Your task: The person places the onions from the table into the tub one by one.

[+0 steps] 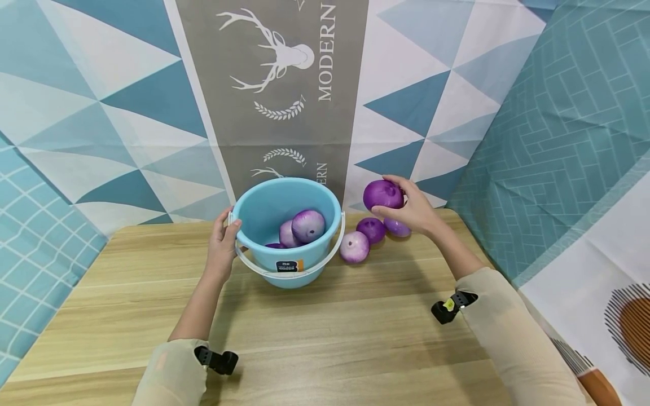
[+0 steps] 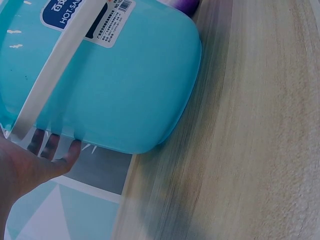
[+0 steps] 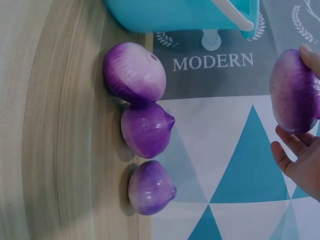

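Observation:
A light blue bucket (image 1: 284, 273) with a white handle (image 1: 335, 248) stands on the wooden table. Several purple onions (image 1: 308, 225) lie inside it, the lowest one mostly hidden by the front wall. My left hand (image 1: 222, 246) grips the bucket's left rim, thumb at the edge and fingers along the outer side. In the head view, my right hand (image 1: 408, 207) holds a dark purple onion (image 1: 381, 194) between thumb and fingers, raised to the right of the bucket. Below it on the table sit three more: a pale onion (image 3: 135, 72), a darker onion (image 3: 146, 130) and a smaller onion (image 3: 151, 188).
The wooden table (image 1: 315, 338) stretches forward of the bucket toward me. Behind it hangs a patterned cloth (image 1: 406, 107) with triangles and a deer print. A teal brick-pattern cloth (image 1: 563, 113) closes the right side. Camera straps sit on both sleeves.

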Demonstrator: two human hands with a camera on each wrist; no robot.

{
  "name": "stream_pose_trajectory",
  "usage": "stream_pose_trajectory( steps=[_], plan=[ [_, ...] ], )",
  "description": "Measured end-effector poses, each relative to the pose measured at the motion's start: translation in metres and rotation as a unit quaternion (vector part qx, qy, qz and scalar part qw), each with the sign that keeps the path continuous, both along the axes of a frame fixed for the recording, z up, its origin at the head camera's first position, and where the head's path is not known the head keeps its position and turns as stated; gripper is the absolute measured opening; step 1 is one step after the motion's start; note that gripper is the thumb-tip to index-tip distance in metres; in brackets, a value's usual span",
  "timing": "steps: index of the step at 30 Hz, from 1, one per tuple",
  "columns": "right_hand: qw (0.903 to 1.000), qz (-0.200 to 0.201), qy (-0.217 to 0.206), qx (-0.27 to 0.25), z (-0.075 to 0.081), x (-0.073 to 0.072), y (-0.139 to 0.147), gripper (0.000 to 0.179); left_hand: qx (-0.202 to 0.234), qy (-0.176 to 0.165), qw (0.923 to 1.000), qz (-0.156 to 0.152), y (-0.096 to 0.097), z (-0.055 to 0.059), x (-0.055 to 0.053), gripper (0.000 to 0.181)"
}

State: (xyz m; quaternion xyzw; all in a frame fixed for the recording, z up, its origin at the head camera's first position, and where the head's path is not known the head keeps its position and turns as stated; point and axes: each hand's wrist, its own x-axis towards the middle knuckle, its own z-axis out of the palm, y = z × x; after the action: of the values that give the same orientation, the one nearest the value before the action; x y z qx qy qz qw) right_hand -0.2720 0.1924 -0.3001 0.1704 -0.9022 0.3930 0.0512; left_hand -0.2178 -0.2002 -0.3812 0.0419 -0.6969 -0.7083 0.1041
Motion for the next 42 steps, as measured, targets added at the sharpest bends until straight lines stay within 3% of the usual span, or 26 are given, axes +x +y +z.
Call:
stream_pose_trajectory(
  steps=[19, 42],
  plan=[
    [0.9999, 0.010, 0.005, 0.002, 0.015, 0.000, -0.017, 0.079, 0.000, 0.000, 1.0000, -0.003, 0.001, 0.000, 0.000, 0.051],
    [0.9991, 0.037, 0.019, 0.009, 0.020, -0.003, -0.037, 0.077, -0.005, -0.002, 1.0000, 0.008, 0.001, -0.001, 0.000, 0.052]
  ],
)
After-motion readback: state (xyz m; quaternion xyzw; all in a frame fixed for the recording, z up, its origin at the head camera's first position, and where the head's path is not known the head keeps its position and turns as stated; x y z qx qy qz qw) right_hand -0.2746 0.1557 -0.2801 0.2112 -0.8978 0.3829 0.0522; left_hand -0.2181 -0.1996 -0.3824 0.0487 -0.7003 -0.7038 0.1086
